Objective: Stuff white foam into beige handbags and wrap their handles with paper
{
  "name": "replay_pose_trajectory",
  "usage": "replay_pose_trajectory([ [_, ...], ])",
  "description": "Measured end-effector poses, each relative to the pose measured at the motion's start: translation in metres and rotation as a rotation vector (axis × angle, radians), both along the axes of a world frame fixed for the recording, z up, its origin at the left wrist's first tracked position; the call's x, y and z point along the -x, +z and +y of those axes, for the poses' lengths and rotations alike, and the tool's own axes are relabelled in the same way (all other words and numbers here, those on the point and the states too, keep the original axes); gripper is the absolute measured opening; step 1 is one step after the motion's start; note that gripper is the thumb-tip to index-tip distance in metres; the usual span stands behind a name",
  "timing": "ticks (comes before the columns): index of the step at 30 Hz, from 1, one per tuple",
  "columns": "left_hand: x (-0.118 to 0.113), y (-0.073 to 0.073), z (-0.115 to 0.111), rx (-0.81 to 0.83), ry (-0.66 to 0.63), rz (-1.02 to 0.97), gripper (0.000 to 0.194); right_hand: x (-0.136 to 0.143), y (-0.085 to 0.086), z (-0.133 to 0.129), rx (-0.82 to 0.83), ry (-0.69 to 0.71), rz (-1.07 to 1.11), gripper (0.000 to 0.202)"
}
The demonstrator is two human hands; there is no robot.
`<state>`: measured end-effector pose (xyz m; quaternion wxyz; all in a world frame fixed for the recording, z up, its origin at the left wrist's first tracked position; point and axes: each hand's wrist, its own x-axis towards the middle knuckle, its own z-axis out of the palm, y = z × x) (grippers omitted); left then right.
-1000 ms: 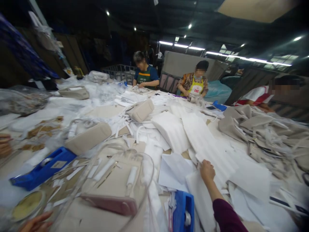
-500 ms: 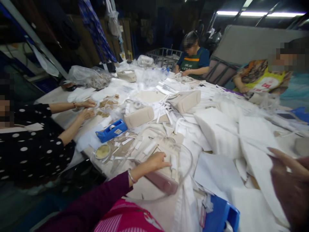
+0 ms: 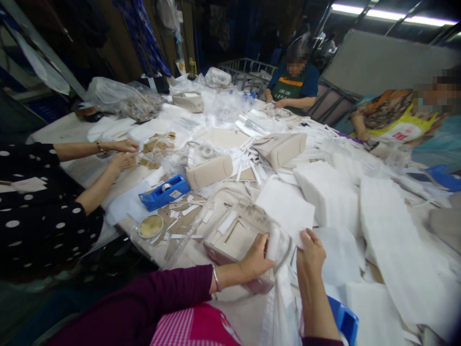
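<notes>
A beige handbag (image 3: 248, 235) lies on its side on the table in front of me, its zipper facing up. My left hand (image 3: 256, 257) is at the bag's right part, fingers curled around a white wrapped piece (image 3: 273, 240), probably part of the handle. Just to the right, my right hand (image 3: 311, 247) pinches the lower edge of a white foam sheet (image 3: 286, 204), which hangs over the bag's upper right side. Clear plastic and a strap lie around the bag.
Blue tape dispensers (image 3: 165, 192) stand left of the bag and under my right forearm (image 3: 340, 317). A round tin (image 3: 150, 226) sits at the left edge. White foam stacks (image 3: 327, 197) lie right. Other people work at the left and far sides.
My right hand has come in from the right edge with a white sheet and is now beside the bag. My left hand has shifted right and closed around the white wrapped piece.
</notes>
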<state>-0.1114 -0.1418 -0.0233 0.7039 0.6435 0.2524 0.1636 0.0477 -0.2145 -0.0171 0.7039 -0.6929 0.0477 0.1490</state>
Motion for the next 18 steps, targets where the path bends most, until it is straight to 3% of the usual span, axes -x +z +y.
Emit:
replay_pose_trajectory([
  [5,0.018,0.006,0.005,-0.019,-0.071,-0.067,0.07,0.02,-0.036,0.006,0.111,-0.088,-0.058,0.055],
  [8,0.023,-0.001,0.008,0.111,-0.092,-0.102,0.067,0.023,-0.045,0.009,0.057,-0.16,-0.081,0.057],
  [13,0.017,-0.013,0.011,0.397,-0.118,-0.133,0.06,0.01,-0.054,0.012,0.04,-0.159,0.004,0.072],
  [15,0.014,-0.014,0.012,0.461,-0.15,-0.193,0.06,0.003,-0.056,0.01,0.125,-0.106,-0.004,0.076],
  [18,0.015,-0.01,0.019,0.348,-0.261,-0.235,0.06,-0.002,-0.053,0.005,0.257,0.093,-0.066,0.06],
])
